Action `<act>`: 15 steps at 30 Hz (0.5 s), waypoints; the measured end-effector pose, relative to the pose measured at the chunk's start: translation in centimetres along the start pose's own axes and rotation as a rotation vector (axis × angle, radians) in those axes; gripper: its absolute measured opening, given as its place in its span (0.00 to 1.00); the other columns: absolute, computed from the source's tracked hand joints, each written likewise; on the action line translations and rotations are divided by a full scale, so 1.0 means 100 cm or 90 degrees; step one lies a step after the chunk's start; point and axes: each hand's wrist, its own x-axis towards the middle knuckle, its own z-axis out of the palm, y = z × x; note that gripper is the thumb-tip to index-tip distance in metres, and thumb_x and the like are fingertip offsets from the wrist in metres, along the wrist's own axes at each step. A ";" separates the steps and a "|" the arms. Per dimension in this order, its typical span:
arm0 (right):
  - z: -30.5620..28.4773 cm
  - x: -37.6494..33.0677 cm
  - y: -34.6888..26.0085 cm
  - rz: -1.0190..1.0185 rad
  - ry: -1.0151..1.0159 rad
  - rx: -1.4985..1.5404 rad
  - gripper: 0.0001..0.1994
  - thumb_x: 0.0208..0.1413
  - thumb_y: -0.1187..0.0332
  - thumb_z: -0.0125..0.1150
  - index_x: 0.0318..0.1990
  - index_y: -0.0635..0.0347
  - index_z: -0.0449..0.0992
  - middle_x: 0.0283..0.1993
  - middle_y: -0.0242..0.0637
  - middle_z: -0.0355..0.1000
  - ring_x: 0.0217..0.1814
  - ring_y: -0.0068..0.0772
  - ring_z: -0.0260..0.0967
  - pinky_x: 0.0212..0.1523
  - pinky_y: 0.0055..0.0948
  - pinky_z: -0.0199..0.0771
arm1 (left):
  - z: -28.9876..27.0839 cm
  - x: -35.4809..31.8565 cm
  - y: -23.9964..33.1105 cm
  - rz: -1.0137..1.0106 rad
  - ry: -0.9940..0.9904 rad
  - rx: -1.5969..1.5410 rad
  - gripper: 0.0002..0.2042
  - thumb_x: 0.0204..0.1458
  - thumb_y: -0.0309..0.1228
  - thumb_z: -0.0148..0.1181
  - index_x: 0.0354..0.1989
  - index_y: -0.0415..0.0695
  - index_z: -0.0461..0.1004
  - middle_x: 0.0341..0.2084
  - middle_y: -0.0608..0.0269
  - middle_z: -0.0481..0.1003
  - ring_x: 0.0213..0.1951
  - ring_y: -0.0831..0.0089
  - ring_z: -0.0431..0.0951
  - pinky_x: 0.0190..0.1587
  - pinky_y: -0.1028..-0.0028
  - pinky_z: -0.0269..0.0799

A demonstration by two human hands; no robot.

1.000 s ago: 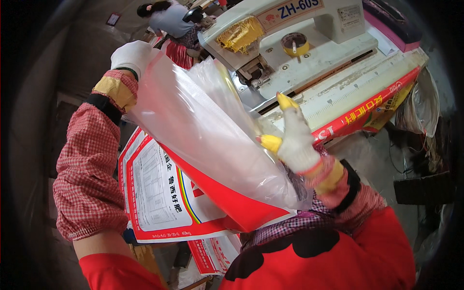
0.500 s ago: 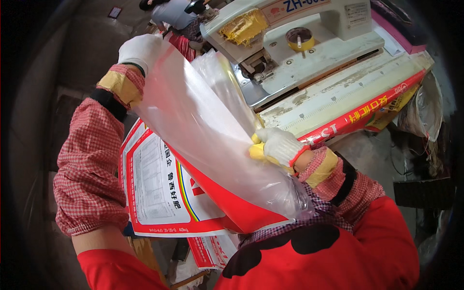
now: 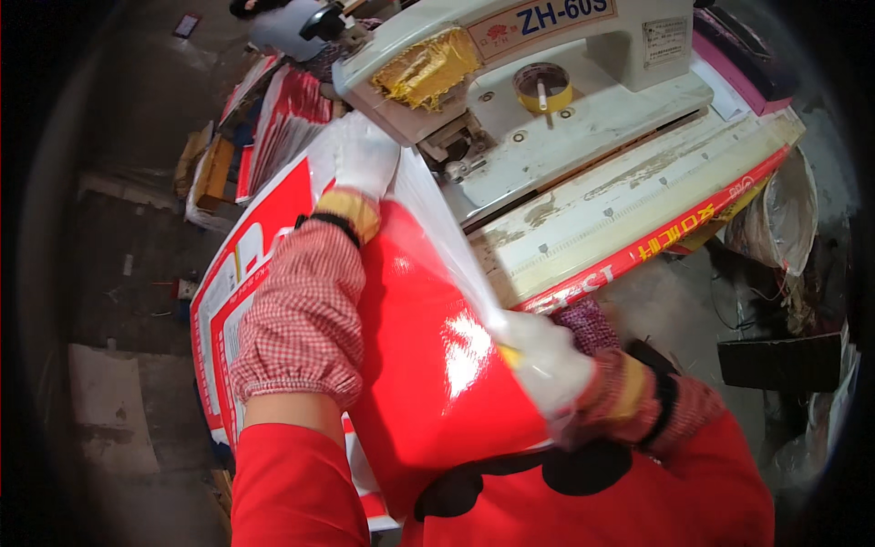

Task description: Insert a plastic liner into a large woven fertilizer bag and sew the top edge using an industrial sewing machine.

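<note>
A large glossy red sack [image 3: 428, 365] with a clear plastic liner [image 3: 437, 228] lies across my lap against the sewing table. My left hand [image 3: 365, 155], in a white glove with a checked sleeve cover, grips the far top edge of the sack and liner near the sewing head. My right hand [image 3: 547, 365], also gloved, pinches the near end of that same edge beside the table's front. The liner is stretched taut between both hands.
A cream industrial bag-sewing machine [image 3: 547, 100] with a yellow thread spool [image 3: 542, 87] sits on a worn table [image 3: 629, 210] edged in red. Stacked red and white sacks [image 3: 283, 109] lie beyond. Another printed sack [image 3: 219, 310] hangs at my left. Crumpled plastic [image 3: 775, 219] sits right.
The raised, billowing liner has been pulled down and drawn taut along the sack's edge. My left hand moved right toward the machine; my right hand dropped lower and nearer my body.
</note>
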 end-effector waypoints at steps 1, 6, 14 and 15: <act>-0.027 -0.011 0.016 0.130 -0.036 0.117 0.12 0.55 0.69 0.46 0.44 0.61 0.71 0.32 0.37 0.71 0.32 0.33 0.69 0.36 0.28 0.69 | -0.033 0.017 0.036 -0.012 -0.092 -0.051 0.08 0.45 0.27 0.46 0.29 0.42 0.73 0.27 0.55 0.74 0.26 0.59 0.76 0.30 0.62 0.70; -0.054 -0.040 0.009 0.401 0.114 0.315 0.14 0.55 0.70 0.46 0.48 0.63 0.69 0.40 0.37 0.72 0.43 0.34 0.70 0.46 0.30 0.69 | -0.007 -0.007 0.037 -0.037 -0.254 -0.146 0.05 0.45 0.29 0.50 0.31 0.48 0.71 0.26 0.59 0.73 0.33 0.62 0.75 0.30 0.67 0.70; -0.054 -0.039 -0.004 0.252 0.195 0.292 0.12 0.53 0.65 0.50 0.37 0.65 0.73 0.31 0.39 0.72 0.34 0.31 0.71 0.33 0.28 0.71 | 0.035 -0.018 0.019 -0.012 0.048 -0.469 0.07 0.40 0.23 0.55 0.31 0.42 0.72 0.27 0.54 0.71 0.32 0.60 0.73 0.33 0.69 0.69; -0.057 -0.040 -0.002 0.097 0.074 -0.086 0.12 0.52 0.63 0.53 0.35 0.64 0.74 0.28 0.39 0.72 0.31 0.30 0.71 0.30 0.28 0.70 | 0.031 -0.017 0.022 -0.068 0.008 -0.550 0.07 0.40 0.24 0.55 0.30 0.43 0.72 0.28 0.55 0.71 0.33 0.60 0.73 0.34 0.69 0.68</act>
